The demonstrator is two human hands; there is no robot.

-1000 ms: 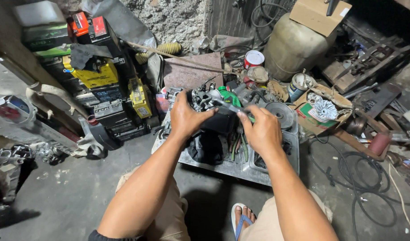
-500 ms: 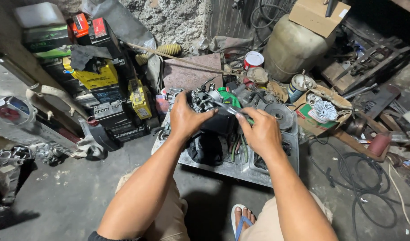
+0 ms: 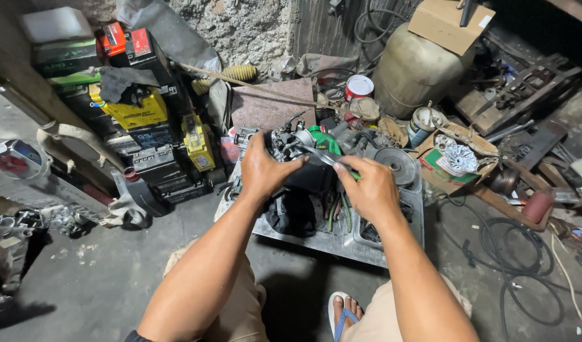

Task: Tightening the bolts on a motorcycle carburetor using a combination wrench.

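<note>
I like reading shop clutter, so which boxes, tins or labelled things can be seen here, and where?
Cardboard box: top right, on a pale tank, plain brown.
Tin can: behind the work, round, red with white top.
Yellow block: left stack, boxy, labelled.
Green carton: right of tray, open.

Small repair workshop, vehicle/engine type, floor-level work. Evidence: stack of vehicle batteries (image 3: pixel 145 136) left of the hands, against a rough plastered wall (image 3: pixel 240 28). Metal tray (image 3: pixel 341 244) under the hands, full of tools and greasy parts. Pulley disc (image 3: pixel 395 166) just right of the hands, fan-like part in a cardboard box (image 3: pixel 452 161) further right. Large drum-like tank (image 3: pixel 417 73) beyond them, paint cans (image 3: pixel 359 87) near it. Cables (image 3: pixel 512 253) loose on stained concrete floor (image 3: pixel 113 272); scrap metal (image 3: pixel 525 82) far right.
</note>
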